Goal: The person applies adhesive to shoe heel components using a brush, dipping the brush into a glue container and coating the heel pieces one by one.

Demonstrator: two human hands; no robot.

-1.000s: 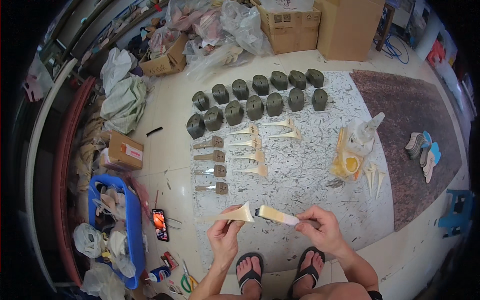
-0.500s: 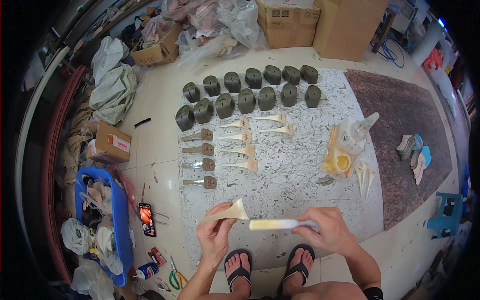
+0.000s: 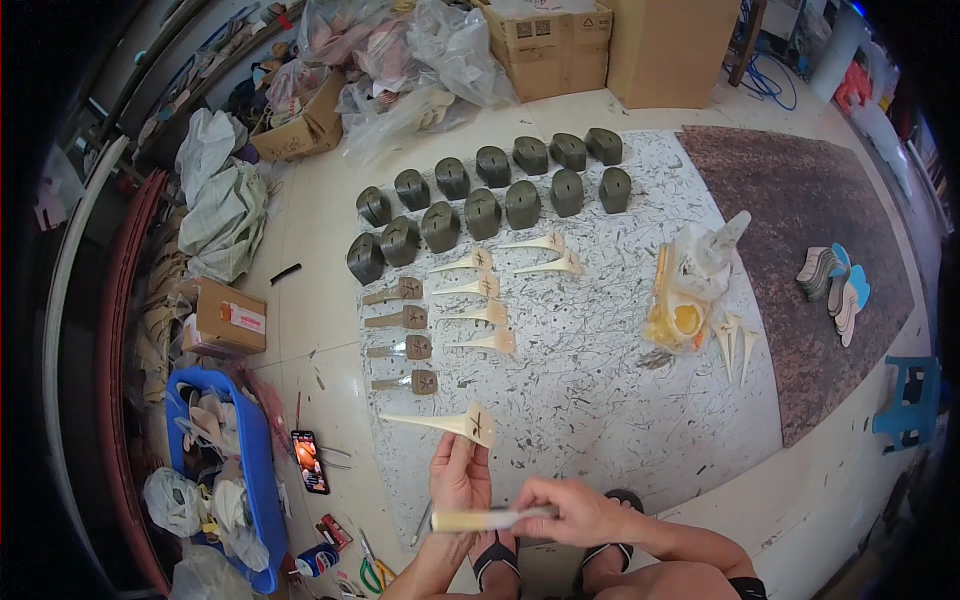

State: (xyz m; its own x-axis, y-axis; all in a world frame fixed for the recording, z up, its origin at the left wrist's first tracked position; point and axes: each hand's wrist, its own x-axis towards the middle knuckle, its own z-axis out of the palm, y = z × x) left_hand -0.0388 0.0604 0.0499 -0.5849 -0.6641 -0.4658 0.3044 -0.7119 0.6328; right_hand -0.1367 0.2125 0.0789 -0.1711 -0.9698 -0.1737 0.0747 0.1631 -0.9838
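My left hand [image 3: 458,478] grips a cream stiletto shoe heel [image 3: 445,423] at its wide end, its thin tip pointing left and a dark mark showing on the top face. Closed round a brush [image 3: 470,521] with a flat pale-yellow end, my right hand [image 3: 565,510] is just right of my left wrist. Brush and heel are apart. Beyond my hands, several cream stiletto heels [image 3: 485,342] lie on a scuffed white sheet [image 3: 590,390], beside a column of brown-topped heels [image 3: 413,347]. Two rows of dark olive chunky heels [image 3: 440,228] stand farther off.
A plastic-wrapped white bottle and yellow pot [image 3: 680,318] stand on the right, next to more cream heels [image 3: 728,345]. Layered insole-like pieces [image 3: 848,305] lie on a brown mat [image 3: 800,200]. At left are a blue tub [image 3: 265,500], a phone [image 3: 309,462] and pliers [image 3: 372,570].
My left hand has turned the heel so its marked top face shows. My right hand has brought the brush left and nearer to me, over my left wrist.
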